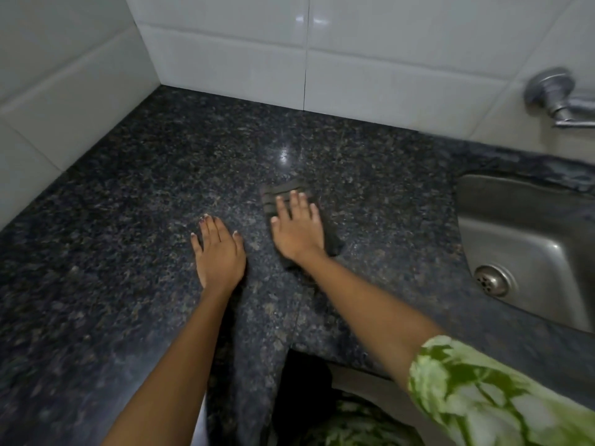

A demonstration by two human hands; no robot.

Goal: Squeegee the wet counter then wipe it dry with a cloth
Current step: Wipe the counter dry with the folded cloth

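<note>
Nearest the camera, a green-and-white patterned sleeve (483, 397) covers the right upper arm, and both bare forearms reach forward over the dark speckled granite counter (112, 220), whose front edge has a notch cut between the arms. The left hand (219, 252) lies flat, palm down, on the bare stone, its fingers straight and slightly spread, holding nothing. Just beside it, apart from it, the right hand (297, 228) presses flat on a dark grey folded cloth (280, 193), fingers straight and close together on top of the fabric rather than curled round it; the cloth shows beyond the fingertips and along the hand's right side, and it is blurred. To the right, well apart from the cloth, a stainless steel sink (515, 230) is set into the counter, with a round drain strainer (491, 280) in its floor. Farther back, a light glints off the stone. White tiled walls (225, 43) meet at the rear corner, and a chrome wall tap (560, 98) juts out above the sink.
</note>
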